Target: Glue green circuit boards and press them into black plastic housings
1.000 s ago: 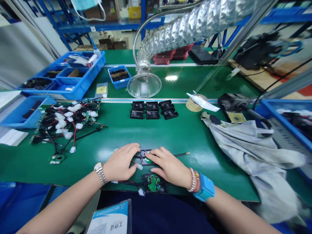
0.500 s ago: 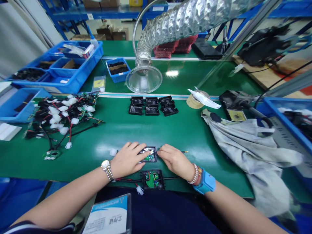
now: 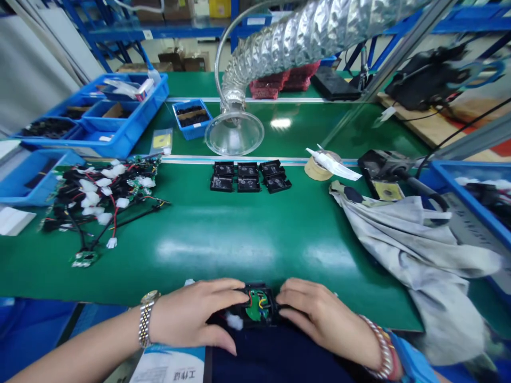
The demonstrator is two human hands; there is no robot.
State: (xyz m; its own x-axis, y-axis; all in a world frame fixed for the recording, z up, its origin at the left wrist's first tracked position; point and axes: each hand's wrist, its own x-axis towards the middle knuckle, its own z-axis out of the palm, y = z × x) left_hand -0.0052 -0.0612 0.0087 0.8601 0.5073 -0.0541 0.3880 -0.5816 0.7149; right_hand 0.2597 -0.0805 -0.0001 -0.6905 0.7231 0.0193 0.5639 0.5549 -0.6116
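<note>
The left hand (image 3: 191,314) and right hand (image 3: 323,319) gripped a wired black housing (image 3: 259,306) from both sides, fingers wrapped close, at the bench's (image 3: 239,229) near edge, with six housings (image 3: 248,177) and a heap of wired boards (image 3: 104,197) lying beyond.

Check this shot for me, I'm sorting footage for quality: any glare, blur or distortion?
Head view: pale glare streaks the green mat; the wide lens bends the blue shelving toward the edges; the white connector by the left hand is blurred.
</note>
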